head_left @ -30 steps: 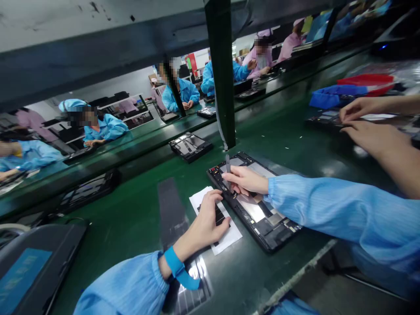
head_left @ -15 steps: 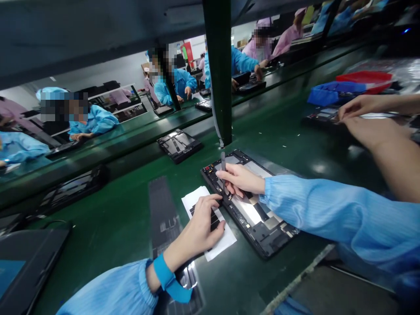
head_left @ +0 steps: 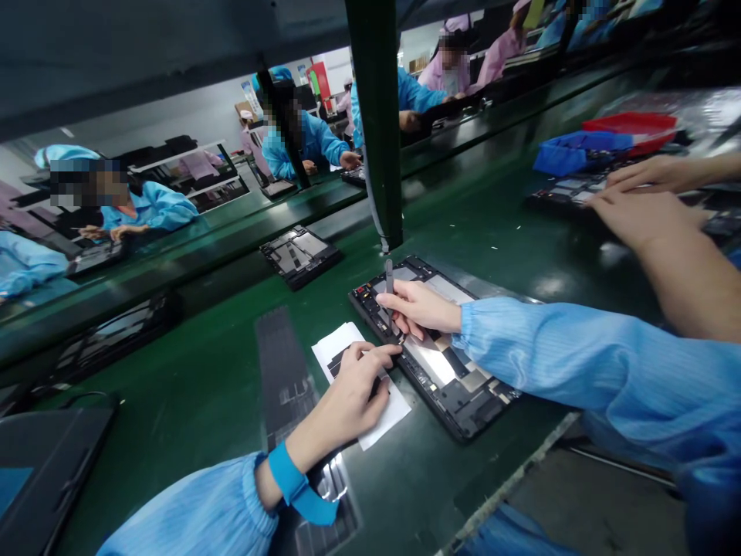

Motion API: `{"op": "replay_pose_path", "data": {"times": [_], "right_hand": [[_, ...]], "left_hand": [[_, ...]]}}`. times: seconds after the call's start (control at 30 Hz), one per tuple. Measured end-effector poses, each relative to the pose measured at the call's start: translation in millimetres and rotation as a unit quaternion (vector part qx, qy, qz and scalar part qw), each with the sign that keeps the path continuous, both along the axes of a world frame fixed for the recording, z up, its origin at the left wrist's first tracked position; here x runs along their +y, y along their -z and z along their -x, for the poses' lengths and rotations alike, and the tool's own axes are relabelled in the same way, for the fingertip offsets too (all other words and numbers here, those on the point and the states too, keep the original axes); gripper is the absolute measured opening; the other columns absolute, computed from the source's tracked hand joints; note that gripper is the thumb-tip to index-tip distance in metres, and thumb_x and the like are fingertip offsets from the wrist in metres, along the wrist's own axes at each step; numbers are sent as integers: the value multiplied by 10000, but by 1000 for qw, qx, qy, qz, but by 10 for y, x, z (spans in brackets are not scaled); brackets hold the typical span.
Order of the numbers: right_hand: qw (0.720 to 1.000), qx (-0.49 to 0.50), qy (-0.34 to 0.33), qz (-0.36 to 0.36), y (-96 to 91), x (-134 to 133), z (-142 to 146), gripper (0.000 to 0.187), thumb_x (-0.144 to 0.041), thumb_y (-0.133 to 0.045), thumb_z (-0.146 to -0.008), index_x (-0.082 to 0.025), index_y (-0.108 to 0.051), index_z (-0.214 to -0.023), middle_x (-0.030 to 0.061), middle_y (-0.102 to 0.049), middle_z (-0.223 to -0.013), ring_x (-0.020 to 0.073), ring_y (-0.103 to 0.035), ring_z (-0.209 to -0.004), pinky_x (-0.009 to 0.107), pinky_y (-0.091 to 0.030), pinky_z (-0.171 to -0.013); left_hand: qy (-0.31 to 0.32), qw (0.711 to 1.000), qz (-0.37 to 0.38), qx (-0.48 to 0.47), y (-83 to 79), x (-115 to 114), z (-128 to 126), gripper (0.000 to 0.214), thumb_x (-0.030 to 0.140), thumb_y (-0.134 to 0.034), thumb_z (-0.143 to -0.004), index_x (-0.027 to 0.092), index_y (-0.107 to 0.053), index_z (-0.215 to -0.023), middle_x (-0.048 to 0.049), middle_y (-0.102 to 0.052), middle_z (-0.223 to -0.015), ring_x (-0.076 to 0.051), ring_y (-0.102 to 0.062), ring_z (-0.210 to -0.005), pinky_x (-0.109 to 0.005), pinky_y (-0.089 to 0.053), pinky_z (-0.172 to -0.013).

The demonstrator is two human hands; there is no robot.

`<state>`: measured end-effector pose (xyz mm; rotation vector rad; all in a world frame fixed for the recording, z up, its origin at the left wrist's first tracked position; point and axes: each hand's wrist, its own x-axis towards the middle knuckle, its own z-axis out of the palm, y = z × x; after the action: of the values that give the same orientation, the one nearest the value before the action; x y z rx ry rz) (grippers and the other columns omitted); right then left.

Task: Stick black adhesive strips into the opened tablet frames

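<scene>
An opened tablet (head_left: 473, 409) with its inner boards and silvery battery showing lies on the green bench in front of me. My right hand (head_left: 417, 305) is closed around a pair of grey tweezers (head_left: 389, 275), held upright over the tablet's left side; the tips are hidden by the fingers. My left hand (head_left: 362, 382), wearing a blue wrist strap (head_left: 288, 472), has its fingers apart, the index fingertip at the tablet's near left edge. Beneath that hand is a white sheet (head_left: 390, 421) carrying black strips, partly covered by the fingers.
Dark strips on clear film (head_left: 283, 347) lie left of the sheet. Another opened tablet (head_left: 299, 256) sits beyond, near a green post (head_left: 376, 131). A co-worker's hands (head_left: 648, 193) work at the right, near blue (head_left: 559, 154) and red bins (head_left: 648, 127). A dark device (head_left: 58, 455) lies at left.
My left index finger has stretched forward onto the tablet's edge. My right hand keeps the tweezers at nearly the same spot on the tablet. The whole view has shifted slightly.
</scene>
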<state>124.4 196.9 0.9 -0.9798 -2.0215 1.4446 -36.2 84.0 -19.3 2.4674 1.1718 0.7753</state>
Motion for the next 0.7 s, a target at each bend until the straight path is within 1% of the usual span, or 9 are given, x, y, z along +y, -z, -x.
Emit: {"op": "replay_pose_path", "data": {"times": [0.07,0.17,0.27,0.37,0.47,0.53,0.63,0.7], "right_hand": [[999,-17,9,-28,-21,-26,6,189,-339,-383,-883,-178,-385,-784,-74,-488,-408,66,-416,-238,149,-260,-240],[994,-30,29,-104,-58,-79,19,168,-306,-406,-872,-184,-391,-757,-82,-464,-398,68,-412,-253,165,-290,-286],[982,-17,41,-183,-69,-116,27,148,-278,-419,-865,-187,-407,-750,-74,-468,-417,79,-443,-307,187,-347,-372],[974,-7,61,-219,-61,-121,27,147,-282,-412,-868,-191,-414,-753,-63,-470,-434,95,-467,-347,209,-373,-424],[973,1,69,-221,-51,-111,25,153,-298,-416,-866,-191,-419,-757,-60,-469,-434,97,-473,-357,210,-382,-431],[976,8,70,-205,-42,-104,23,153,-307,-418,-865,-189,-419,-768,-67,-461,-415,87,-449,-326,196,-363,-390],[988,20,66,-137,-22,-88,20,175,-336,-412,-866,-189,-404,-773,-82,-440,-381,71,-399,-265,170,-297,-298],[994,34,65,-82,-7,-69,15,207,-372,-413,-863,-192,-383,-763,-88,-431,-367,70,-388,-247,161,-270,-263]], "left_hand": [[1,1000,10,10,-26,-8,-15,242,21,-390,-743,203,-410,-901,-85,-537,-1130,-216,-430,-961,-405,-392,-818],[2,999,10,32,-45,-23,-35,240,24,-377,-753,196,-427,-913,-88,-551,-1112,-224,-440,-975,-405,-389,-817],[-22,999,-3,47,-32,-22,-34,253,51,-389,-771,192,-415,-979,-89,-497,-1209,-225,-438,-992,-413,-387,-832],[-45,997,-13,61,-18,-3,-27,224,77,-389,-785,188,-417,-977,-95,-441,-1282,-228,-442,-1005,-421,-391,-845],[-26,994,-36,99,-33,2,-48,198,57,-381,-756,184,-438,-897,-105,-467,-1256,-239,-450,-975,-426,-407,-830],[3,991,-50,124,-55,-16,-79,189,44,-377,-733,178,-440,-851,-123,-503,-1197,-239,-461,-926,-419,-424,-802],[37,989,-53,134,-75,-60,-112,185,42,-372,-726,175,-434,-837,-132,-527,-1137,-229,-475,-882,-399,-447,-772],[32,991,-52,123,-66,-78,-105,182,44,-369,-735,175,-424,-849,-129,-506,-1170,-228,-479,-898,-401,-448,-778]]}}
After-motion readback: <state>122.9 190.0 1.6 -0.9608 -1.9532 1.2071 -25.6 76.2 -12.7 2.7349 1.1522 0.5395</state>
